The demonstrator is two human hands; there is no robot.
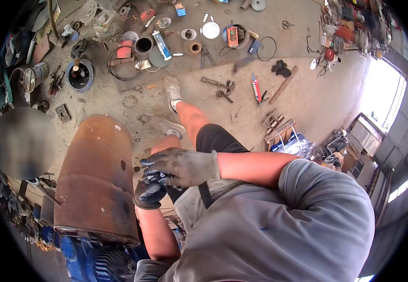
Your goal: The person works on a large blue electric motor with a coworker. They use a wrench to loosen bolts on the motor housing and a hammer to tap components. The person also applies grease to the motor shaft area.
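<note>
Both my hands wear grey and dark work gloves and meet in front of my body. My right hand (185,167) reaches in from the right and closes over the fingers of my left hand (148,193), gripping its glove. The left forearm rises from the lower edge, and the left fingers are mostly hidden under the right hand. Just left of both hands stands a large rusty metal cylinder (95,178), close to them but not clearly touched. My bare legs and a grey shoe (172,91) show beyond the hands.
A blue motor-like machine (98,263) sits under the cylinder. Tools and parts litter the concrete floor: sealant tubes (161,44), pliers (206,54), wire coils (119,63), a round blue flange (79,74), metal rings and wooden sticks (283,84). Another person (23,143) is at the left.
</note>
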